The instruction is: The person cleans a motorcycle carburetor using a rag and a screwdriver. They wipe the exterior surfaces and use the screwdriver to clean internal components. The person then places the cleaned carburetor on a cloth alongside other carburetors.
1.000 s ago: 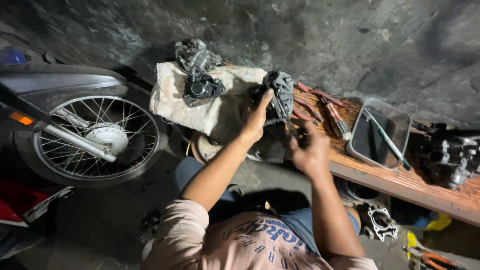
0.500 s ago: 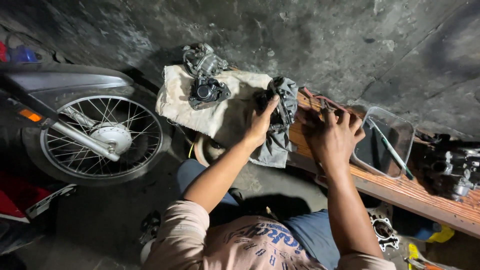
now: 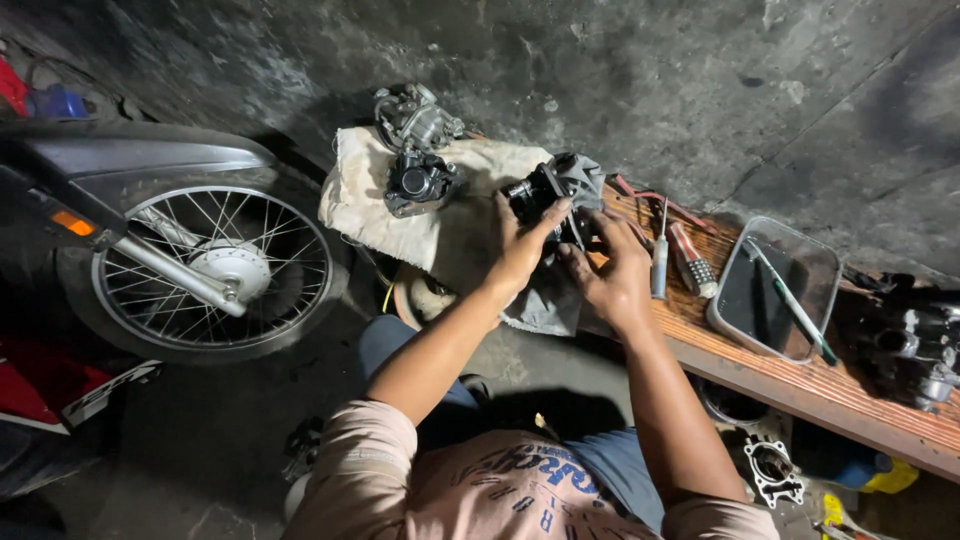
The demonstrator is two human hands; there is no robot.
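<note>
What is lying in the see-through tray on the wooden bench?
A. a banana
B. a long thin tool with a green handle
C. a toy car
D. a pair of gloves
B: the clear tray on the wooden bench holds a long thin tool with a green handle, lying slantwise across its dark bottom; nothing else shows clearly in it.

A spoked wheel (image 3: 205, 270) under a grey fender (image 3: 150, 155) stands at the left, beside red bodywork (image 3: 40, 385). Two dark engine parts (image 3: 418, 150) sit on a pale cloth (image 3: 360, 200). On the wooden plank (image 3: 800, 375) lie a screwdriver (image 3: 659, 262) and a clear tray (image 3: 775, 290) (a thin tool rests across it). A gasket (image 3: 772, 472) lies below.
</note>
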